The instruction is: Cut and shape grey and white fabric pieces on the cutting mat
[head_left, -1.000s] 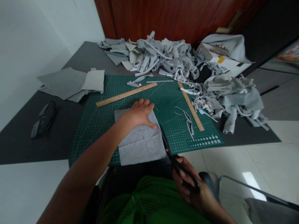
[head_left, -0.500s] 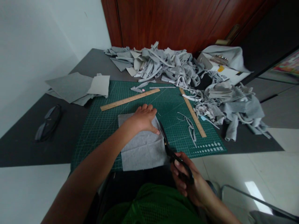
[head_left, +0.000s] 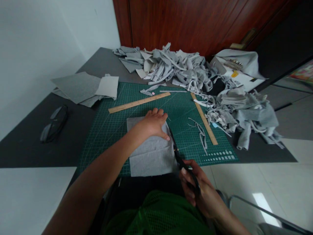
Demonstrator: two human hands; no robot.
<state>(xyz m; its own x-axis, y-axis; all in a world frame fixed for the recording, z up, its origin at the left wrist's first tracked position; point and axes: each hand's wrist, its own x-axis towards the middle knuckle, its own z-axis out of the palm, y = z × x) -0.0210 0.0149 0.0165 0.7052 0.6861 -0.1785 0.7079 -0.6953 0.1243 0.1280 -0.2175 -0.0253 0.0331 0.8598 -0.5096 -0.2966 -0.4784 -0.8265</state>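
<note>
two hands: left (head_left: 153,125) flat on grey cloth (head_left: 150,153), right (head_left: 195,189) gripping scissors (head_left: 182,160).

Cutting mat (head_left: 110,130) on grey table (head_left: 29,150)

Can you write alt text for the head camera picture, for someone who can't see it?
A person's left hand presses flat on a grey fabric piece on a green cutting mat, while the right hand works black scissors along its right edge. Two wooden rulers and heaps of grey scraps lie beyond.
</note>
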